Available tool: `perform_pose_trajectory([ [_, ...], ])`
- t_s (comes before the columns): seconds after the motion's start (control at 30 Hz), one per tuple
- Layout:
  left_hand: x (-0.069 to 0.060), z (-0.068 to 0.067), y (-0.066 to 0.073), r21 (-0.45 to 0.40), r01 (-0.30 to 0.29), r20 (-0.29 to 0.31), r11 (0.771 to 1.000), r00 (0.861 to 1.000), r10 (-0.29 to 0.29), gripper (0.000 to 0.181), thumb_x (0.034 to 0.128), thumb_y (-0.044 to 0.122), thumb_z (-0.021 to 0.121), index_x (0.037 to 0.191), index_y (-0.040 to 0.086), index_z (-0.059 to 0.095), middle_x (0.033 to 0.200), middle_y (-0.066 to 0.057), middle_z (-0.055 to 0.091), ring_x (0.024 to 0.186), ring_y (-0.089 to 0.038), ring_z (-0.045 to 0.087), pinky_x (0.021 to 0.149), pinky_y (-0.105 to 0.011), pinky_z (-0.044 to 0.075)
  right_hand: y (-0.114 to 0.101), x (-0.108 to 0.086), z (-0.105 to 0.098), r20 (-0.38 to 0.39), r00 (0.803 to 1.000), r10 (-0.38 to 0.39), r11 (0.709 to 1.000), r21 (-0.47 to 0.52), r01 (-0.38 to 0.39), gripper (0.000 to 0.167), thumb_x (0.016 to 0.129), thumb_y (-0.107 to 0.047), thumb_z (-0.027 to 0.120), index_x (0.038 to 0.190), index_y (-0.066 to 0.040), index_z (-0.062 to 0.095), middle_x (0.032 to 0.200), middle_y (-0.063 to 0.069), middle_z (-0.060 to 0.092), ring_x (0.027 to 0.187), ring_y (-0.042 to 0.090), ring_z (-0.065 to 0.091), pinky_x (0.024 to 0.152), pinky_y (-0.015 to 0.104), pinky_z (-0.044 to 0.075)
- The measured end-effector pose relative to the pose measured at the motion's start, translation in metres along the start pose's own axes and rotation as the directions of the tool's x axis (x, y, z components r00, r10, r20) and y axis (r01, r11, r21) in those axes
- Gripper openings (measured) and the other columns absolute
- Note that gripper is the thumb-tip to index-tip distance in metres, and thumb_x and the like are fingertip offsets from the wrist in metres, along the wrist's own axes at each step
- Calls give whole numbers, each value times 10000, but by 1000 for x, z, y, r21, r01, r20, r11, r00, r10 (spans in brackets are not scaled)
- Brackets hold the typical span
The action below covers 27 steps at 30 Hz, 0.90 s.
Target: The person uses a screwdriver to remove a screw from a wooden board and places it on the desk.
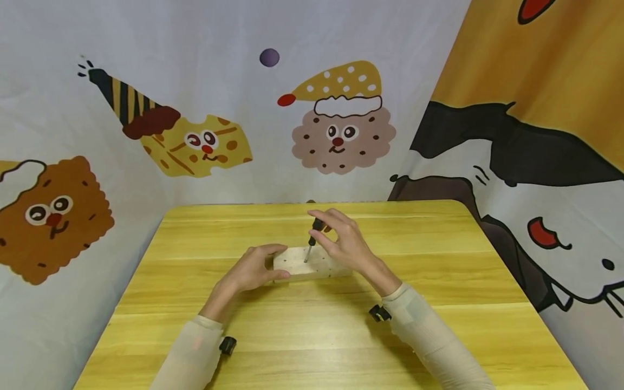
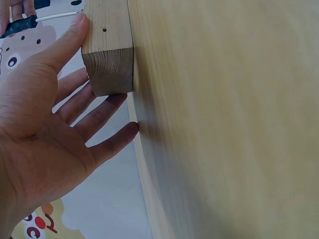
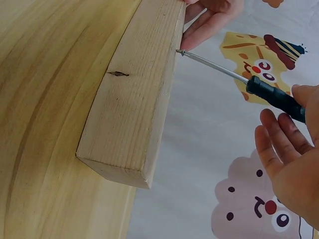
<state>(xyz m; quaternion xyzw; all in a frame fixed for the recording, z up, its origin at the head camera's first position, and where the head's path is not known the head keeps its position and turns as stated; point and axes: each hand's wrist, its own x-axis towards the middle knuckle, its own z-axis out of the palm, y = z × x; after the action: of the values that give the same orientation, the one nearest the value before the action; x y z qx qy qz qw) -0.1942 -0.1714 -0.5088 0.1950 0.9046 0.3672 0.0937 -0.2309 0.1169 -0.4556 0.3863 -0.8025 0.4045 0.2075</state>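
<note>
A pale wooden block (image 1: 292, 264) lies on the table, with several small dark holes or marks on its upper face. My left hand (image 1: 251, 269) grips its left end, the thumb on the near side and the fingers around the far side. Above the block, my right hand (image 1: 348, 241) pinches the dark handle of a screwdriver (image 3: 271, 94) between thumb and fingers. The screwdriver leans slightly, and its metal shaft meets the block's upper face. A tiny metal piece shows at the tip in the right wrist view; whether it is a screw head I cannot tell.
The yellow wood-grain table (image 1: 302, 346) extends around the block on all sides. Behind its far edge hangs a white curtain (image 1: 219, 70) printed with cartoon figures. A small black device (image 1: 227, 345) is worn at the left wrist, another (image 1: 379, 313) at the right.
</note>
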Motion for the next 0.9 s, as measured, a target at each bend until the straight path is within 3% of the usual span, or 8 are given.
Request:
perform_pose_trajectory([
  [0.17,0,0,2,-2,15,5,1000,1000,-15,762,988,393,899,1619,79,611,1660,-155,631,1565,-401,586,1290,-622,500,1,0,0,-5,1000,3,1000,7,-3,456,1013,-41,839,1456,-14,736,1068,126,737,905,234,749,782,430,687],
  [0.7,-1,0,2,10,25,-4,1000,1000,-25,758,981,389,908,1612,82,621,1661,-164,629,1564,-408,584,1290,-623,499,5,-3,-2,-28,999,27,1000,5,-27,460,1013,3,821,1462,-8,723,1016,134,752,862,253,773,779,433,703],
  [0.9,0,0,2,5,25,0,1000,1000,-25,761,981,392,907,1611,76,620,1660,-166,630,1564,-408,585,1292,-624,497,5,-4,-3,-9,999,47,999,13,-47,470,1022,9,801,1482,-1,706,1068,142,762,906,265,780,810,431,707],
])
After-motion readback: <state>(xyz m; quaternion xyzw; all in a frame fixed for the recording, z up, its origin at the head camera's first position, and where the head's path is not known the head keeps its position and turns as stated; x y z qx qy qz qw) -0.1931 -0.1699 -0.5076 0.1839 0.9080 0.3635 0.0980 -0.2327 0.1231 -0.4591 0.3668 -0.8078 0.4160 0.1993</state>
